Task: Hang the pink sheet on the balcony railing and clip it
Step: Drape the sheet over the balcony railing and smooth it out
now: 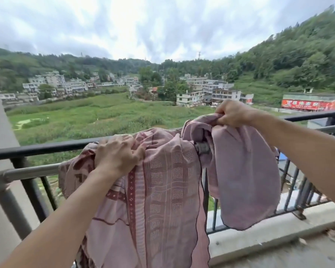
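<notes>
While the pink sheet (172, 180) lies bunched over the railing (46, 147), left hand (116, 155) gripping it there, right hand (234, 113) pinching a raised fold, I would spread it rightward evenly before clipping.

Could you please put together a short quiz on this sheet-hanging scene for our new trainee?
1. True or false: the left hand and the right hand both hold the sheet.
2. Which hand holds its bunch of cloth higher? A: left. B: right. C: both level.
3. Short answer: how many clips can be seen on the sheet?

Key: 1 true. 2 B. 3 none.
</notes>
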The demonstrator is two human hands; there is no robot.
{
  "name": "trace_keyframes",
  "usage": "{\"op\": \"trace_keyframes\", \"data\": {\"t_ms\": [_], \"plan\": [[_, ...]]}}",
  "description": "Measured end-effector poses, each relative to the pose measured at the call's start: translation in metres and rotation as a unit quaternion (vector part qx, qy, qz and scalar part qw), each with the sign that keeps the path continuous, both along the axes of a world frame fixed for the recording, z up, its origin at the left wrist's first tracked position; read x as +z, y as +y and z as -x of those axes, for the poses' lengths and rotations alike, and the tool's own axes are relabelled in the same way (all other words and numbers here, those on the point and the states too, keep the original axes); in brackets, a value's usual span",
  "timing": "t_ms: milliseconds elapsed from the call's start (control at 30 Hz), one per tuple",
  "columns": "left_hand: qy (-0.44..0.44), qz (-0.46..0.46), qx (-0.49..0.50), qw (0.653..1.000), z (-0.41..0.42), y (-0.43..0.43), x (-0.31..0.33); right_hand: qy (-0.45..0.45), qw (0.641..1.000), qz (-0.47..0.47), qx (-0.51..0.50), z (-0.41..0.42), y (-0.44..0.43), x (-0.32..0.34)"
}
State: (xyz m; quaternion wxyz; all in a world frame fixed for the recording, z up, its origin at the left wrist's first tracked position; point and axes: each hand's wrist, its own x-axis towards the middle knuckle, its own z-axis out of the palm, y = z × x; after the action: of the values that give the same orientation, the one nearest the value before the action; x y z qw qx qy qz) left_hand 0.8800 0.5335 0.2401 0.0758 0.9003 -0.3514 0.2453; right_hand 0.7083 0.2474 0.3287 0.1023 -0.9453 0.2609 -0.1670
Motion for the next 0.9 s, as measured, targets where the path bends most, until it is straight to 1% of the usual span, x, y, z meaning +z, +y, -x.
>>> {"op": "trace_keyframes", "data": {"t_ms": [67, 133, 200, 233, 267, 300, 333, 367, 400, 433, 467, 500, 533, 567, 600, 633, 667, 700, 767, 800, 867, 900], "plan": [[-0.028, -0.007, 0.015, 0.999, 0.002, -0.002, -0.004, -0.09, 0.993, 0.057, -0.045, -0.023, -0.011, 0.018], [-0.035, -0.003, 0.032, 0.999, 0.001, -0.007, -0.004, -0.178, 0.977, 0.101, -0.062, -0.053, -0.01, 0.028], [-0.035, -0.008, 0.042, 0.998, -0.001, -0.008, -0.005, -0.204, 0.967, 0.139, -0.069, -0.08, 0.0, 0.023], [-0.035, -0.01, 0.042, 0.998, -0.003, -0.007, -0.006, -0.193, 0.969, 0.139, -0.067, -0.092, 0.004, 0.014], [-0.034, -0.007, 0.04, 0.999, -0.005, -0.007, -0.007, -0.165, 0.977, 0.118, -0.059, -0.101, 0.006, 0.001], [-0.034, -0.001, 0.038, 0.999, -0.006, -0.006, -0.007, -0.111, 0.99, 0.078, -0.047, -0.107, 0.006, -0.015], [-0.035, 0.006, 0.035, 0.999, -0.007, -0.006, -0.007, -0.034, 0.999, 0.017, -0.033, -0.113, 0.002, -0.034], [-0.033, 0.012, 0.034, 0.999, -0.007, -0.006, -0.007, 0.065, 0.996, -0.058, -0.023, -0.114, -0.001, -0.051], [-0.03, 0.016, 0.032, 0.999, -0.006, -0.006, -0.007, 0.157, 0.98, -0.12, -0.011, -0.112, -0.005, -0.064], [-0.029, 0.019, 0.03, 0.999, -0.005, -0.007, -0.008, 0.206, 0.967, -0.148, 0.001, -0.107, -0.006, -0.069], [-0.029, 0.023, 0.027, 0.999, -0.004, -0.007, -0.008, 0.21, 0.967, -0.143, 0.017, -0.102, -0.005, -0.066], [-0.028, 0.026, 0.026, 0.999, -0.004, -0.007, -0.008, 0.175, 0.977, -0.12, 0.034, -0.093, 0.0, -0.06], [-0.025, 0.027, 0.025, 0.999, -0.005, -0.007, -0.008, 0.121, 0.986, -0.106, 0.045, -0.081, 0.004, -0.053], [-0.024, 0.028, 0.024, 0.999, -0.007, -0.007, -0.008, 0.085, 0.988, -0.115, 0.059, -0.066, 0.008, -0.044], [-0.025, 0.03, 0.024, 0.999, -0.008, -0.008, -0.008, 0.08, 0.984, -0.137, 0.085, -0.048, 0.011, -0.038], [-0.027, 0.031, 0.023, 0.999, -0.01, -0.008, -0.008, 0.098, 0.975, -0.157, 0.119, -0.028, 0.013, -0.036], [-0.03, 0.032, 0.023, 0.999, -0.011, -0.008, -0.009, 0.108, 0.971, -0.152, 0.149, -0.008, 0.016, -0.039], [-0.034, 0.032, 0.022, 0.999, -0.011, -0.009, -0.01, 0.088, 0.975, -0.118, 0.164, 0.007, 0.014, -0.048], [-0.041, 0.032, 0.018, 0.998, -0.01, -0.011, -0.01, -0.038, 0.984, -0.077, 0.154, 0.025, 0.001, -0.068], [-0.041, 0.03, 0.017, 0.999, -0.009, -0.012, -0.01, -0.097, 0.981, -0.078, 0.147, 0.029, -0.004, -0.074], [-0.039, 0.027, 0.013, 0.999, -0.007, -0.013, -0.009, -0.155, 0.976, -0.093, 0.12, 0.028, -0.015, -0.077], [-0.037, 0.027, 0.012, 0.999, -0.007, -0.013, -0.009, -0.168, 0.978, -0.075, 0.099, 0.022, -0.021, -0.075]]}}
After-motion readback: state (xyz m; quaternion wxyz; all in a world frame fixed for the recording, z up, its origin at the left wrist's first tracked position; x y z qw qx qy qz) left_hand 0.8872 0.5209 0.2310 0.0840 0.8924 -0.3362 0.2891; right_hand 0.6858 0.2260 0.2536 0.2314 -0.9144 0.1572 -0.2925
